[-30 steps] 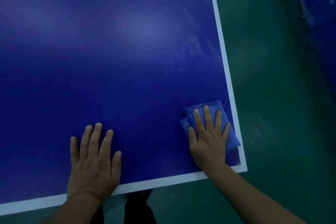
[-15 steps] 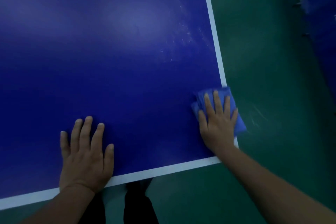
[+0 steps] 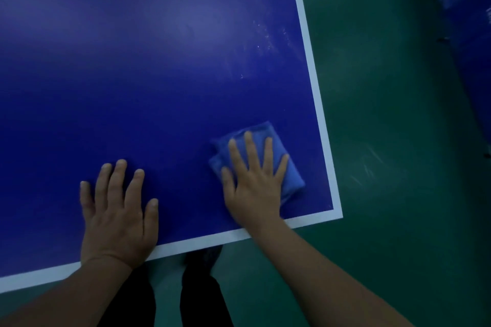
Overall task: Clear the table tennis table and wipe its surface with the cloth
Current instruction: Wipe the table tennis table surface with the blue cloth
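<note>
Pressing flat with fingers spread, the right hand [image 3: 255, 183] bore on the folded blue cloth [image 3: 255, 156], which lay on the blue surface [image 3: 159, 61] near its right corner, just inside the white edge line [image 3: 316, 82]. The left hand [image 3: 119, 215] rested open, palm down, on the bare surface beside it, holding nothing.

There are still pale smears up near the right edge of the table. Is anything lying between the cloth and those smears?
Nothing visible does. The right hand presses flat on the cloth near the table's right corner, and only bare blue surface lies between it and the smears. The left hand rests flat off to the side.
</note>
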{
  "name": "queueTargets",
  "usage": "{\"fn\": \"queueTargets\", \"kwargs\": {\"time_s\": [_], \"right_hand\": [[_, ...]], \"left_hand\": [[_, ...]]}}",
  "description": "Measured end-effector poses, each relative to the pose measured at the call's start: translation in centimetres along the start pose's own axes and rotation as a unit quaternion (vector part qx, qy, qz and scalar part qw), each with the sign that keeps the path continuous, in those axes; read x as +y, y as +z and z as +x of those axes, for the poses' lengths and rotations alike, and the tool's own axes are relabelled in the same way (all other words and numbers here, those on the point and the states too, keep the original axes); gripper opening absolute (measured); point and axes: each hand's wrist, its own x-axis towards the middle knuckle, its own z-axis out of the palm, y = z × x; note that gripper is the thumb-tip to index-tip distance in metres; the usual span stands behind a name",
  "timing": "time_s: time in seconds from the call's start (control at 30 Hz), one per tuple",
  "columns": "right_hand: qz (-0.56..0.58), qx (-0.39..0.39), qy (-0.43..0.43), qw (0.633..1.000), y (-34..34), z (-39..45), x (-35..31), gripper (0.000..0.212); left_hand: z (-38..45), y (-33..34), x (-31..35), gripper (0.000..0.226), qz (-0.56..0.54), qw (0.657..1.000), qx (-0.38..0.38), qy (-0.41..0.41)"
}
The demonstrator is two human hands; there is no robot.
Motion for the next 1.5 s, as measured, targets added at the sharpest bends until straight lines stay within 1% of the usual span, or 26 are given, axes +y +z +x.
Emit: {"fn": "queueTargets", "kwargs": {"time_s": [0.07,0.13,0.2,0.27,0.37,0.43,0.5,0.57,0.63,0.67,0.7,0.77,0.83,0.87,0.9,0.97,1.0,1.07,1.13,1.2,1.3,1.37,1.4,1.43,1.47,1.5], "right_hand": [[-0.008,0.004,-0.038,0.999,0.5,-4.8,2.0,0.061],[-0.031,0.007,-0.021,0.999,0.4,-6.7,6.3,0.062],[-0.044,0.005,0.043,0.998,-0.2,-6.1,10.6,0.061],[-0.036,-0.010,0.103,0.994,-0.9,-4.7,13.2,0.062],[0.034,0.014,0.184,0.982,-1.5,-3.7,13.3,0.065],[0.048,0.034,0.225,0.973,-1.1,-4.0,12.4,0.065],[0.047,0.047,0.227,0.972,-1.3,-4.5,12.1,0.060],[0.104,0.052,0.218,0.969,-2.4,-4.2,14.3,0.048],[0.155,0.022,0.274,0.949,-4.4,-3.7,17.6,0.036],[0.149,0.006,0.302,0.942,-5.3,-3.6,19.5,0.034],[0.131,0.016,0.321,0.938,-6.2,-3.6,20.9,0.034],[0.100,0.106,0.333,0.932,-7.5,-3.1,22.2,0.033],[0.097,0.185,0.284,0.936,-8.3,-2.2,20.8,0.034],[0.100,0.193,0.233,0.948,-8.2,-1.8,19.1,0.034],[0.111,0.178,0.168,0.963,-7.8,-1.6,16.6,0.034],[0.095,0.106,0.048,0.989,-5.5,-2.7,11.4,0.041],[0.066,0.070,0.005,0.995,-4.1,-3.7,9.1,0.045],[0.021,0.057,-0.041,0.997,-1.9,-5.8,7.1,0.047],[0.033,0.079,-0.058,0.995,-1.4,-5.3,8.0,0.045],[0.018,0.102,-0.022,0.994,-1.8,-3.3,9.5,0.045],[0.025,0.119,0.109,0.987,-2.4,2.3,9.7,0.047],[0.044,0.122,0.179,0.975,-2.5,5.2,7.4,0.046],[0.037,0.136,0.159,0.977,-2.1,5.7,5.5,0.046],[0.026,0.153,0.101,0.983,-1.3,5.7,3.6,0.046],[0.008,0.138,0.025,0.990,-0.4,5.2,1.8,0.047],[-0.012,0.100,-0.053,0.993,0.3,4.3,0.5,0.049]], "left_hand": [[0.0,0.0,0.0,0.065,-0.004,1.000,0.003,0.001],[0.0,0.0,0.0,0.066,-0.006,1.000,0.004,0.002],[0.0,0.0,0.0,0.067,-0.008,1.000,0.003,0.004],[-0.1,0.0,0.0,0.067,-0.008,1.000,0.003,0.003],[-0.1,-0.1,0.1,0.067,-0.019,1.000,0.008,0.003],[-0.2,-0.1,0.1,0.067,-0.022,1.000,0.009,0.007],[-0.2,-0.2,0.0,0.067,-0.032,0.999,0.013,0.008],[-0.3,-0.3,0.0,0.066,-0.042,0.999,0.020,0.009],[-0.4,-0.5,-0.1,0.065,-0.046,0.999,0.024,0.011],[-0.4,-0.5,-0.2,0.064,-0.050,0.998,0.026,0.014],[-0.4,-0.5,-0.3,0.064,-0.057,0.998,0.029,0.017],[-0.4,-0.6,-0.4,0.064,-0.071,0.997,0.036,0.020],[-0.3,-0.7,-0.5,0.065,-0.092,0.995,0.039,0.021],[-0.3,-0.7,-0.6,0.065,-0.109,0.993,0.042,0.021],[-0.2,-0.8,-0.7,0.065,-0.132,0.990,0.047,0.022],[-0.4,-1.3,-0.9,0.063,-0.196,0.979,0.057,0.023],[-0.6,-1.6,-1.3,0.062,-0.221,0.973,0.066,0.025],[-1.3,-2.4,-2.4,0.059,-0.222,0.970,0.095,0.022],[-2.4,-3.1,-4.5,0.059,-0.187,0.975,0.116,-0.006],[-3.3,-3.3,-7.1,0.060,-0.150,0.980,0.123,-0.035],[-4.0,-2.5,-10.6,0.060,-0.093,0.987,0.112,-0.065],[-4.2,-1.8,-11.7,0.059,-0.071,0.989,0.097,-0.087],[-4.2,-1.4,-11.9,0.060,-0.064,0.989,0.092,-0.098],[-4.3,-0.9,-12.1,0.060,-0.061,0.989,0.086,-0.102],[-4.2,-0.5,-12.3,0.061,-0.062,0.990,0.082,-0.098],[-4.1,-0.1,-12.5,0.062,-0.065,0.990,0.082,-0.092]]}}
